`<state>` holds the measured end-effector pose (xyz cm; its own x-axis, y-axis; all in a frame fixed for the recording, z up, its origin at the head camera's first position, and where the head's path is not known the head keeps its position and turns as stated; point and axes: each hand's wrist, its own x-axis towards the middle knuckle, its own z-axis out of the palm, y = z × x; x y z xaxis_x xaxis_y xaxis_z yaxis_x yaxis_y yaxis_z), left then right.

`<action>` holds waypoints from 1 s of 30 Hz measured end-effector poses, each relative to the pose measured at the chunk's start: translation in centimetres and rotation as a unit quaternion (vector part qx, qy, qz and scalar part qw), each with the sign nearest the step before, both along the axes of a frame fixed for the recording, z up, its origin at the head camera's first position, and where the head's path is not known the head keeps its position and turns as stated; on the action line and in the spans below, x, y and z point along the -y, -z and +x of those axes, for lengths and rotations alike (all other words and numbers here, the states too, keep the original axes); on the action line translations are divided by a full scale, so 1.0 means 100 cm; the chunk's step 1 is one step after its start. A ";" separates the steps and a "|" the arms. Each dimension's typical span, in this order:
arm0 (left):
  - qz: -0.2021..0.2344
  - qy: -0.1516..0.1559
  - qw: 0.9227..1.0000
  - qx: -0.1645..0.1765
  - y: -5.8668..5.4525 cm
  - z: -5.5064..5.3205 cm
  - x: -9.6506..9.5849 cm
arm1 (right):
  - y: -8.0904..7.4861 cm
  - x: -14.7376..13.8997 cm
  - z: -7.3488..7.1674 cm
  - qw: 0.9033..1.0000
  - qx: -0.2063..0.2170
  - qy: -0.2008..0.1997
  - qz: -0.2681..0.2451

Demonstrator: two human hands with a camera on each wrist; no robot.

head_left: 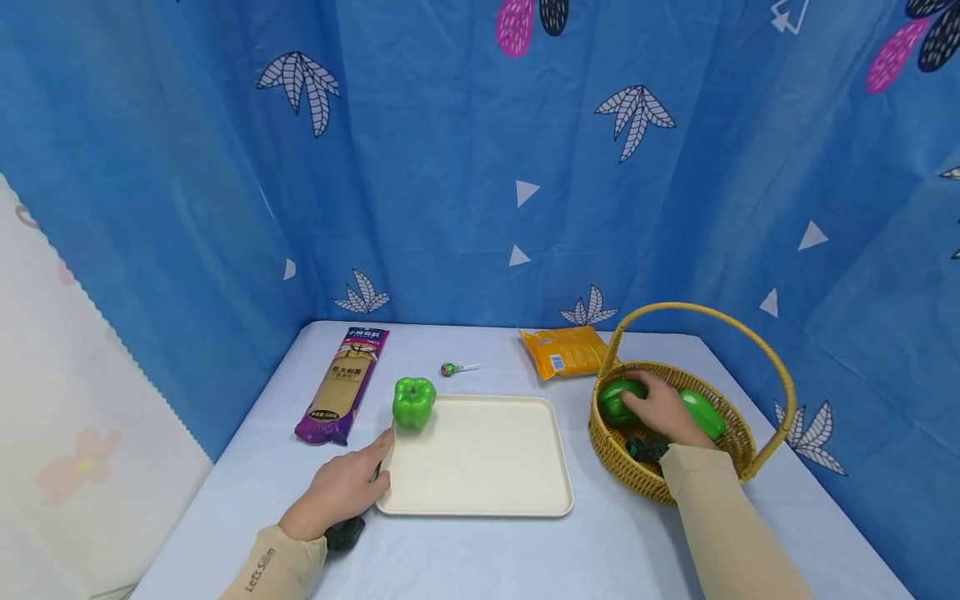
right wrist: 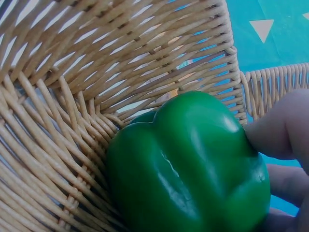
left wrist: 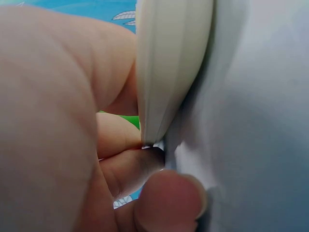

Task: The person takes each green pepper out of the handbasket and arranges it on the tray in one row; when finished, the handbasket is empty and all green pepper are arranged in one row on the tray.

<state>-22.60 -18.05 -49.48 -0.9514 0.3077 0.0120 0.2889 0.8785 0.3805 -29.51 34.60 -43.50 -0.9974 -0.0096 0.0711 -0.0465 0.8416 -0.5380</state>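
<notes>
Pinching edge of tray: left hand | gripping pepper inside basket: right hand | gap separating tray, basket

Green pepper: glossy, lobed, deeply creased; gripped by the right-hand fingers and located inside the left part of the wicker basket. Tray: cream, rectangular, rounded corners, low raised rim; lies flat on the surface, left of the basket. Second pepper: brighter green, upright, at the tray's far-left corner.
</notes>
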 end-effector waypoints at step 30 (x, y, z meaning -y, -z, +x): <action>0.004 -0.006 1.000 0.002 -0.002 0.002 0.000 | 0.002 0.003 0.002 0.998 0.059 -0.002 -0.018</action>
<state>-22.43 -18.05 -49.33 -0.9550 0.2964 0.0103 0.2770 0.8790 0.3882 -29.33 34.30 -43.66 -0.9989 -0.0125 -0.0459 0.0158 0.8218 -0.5696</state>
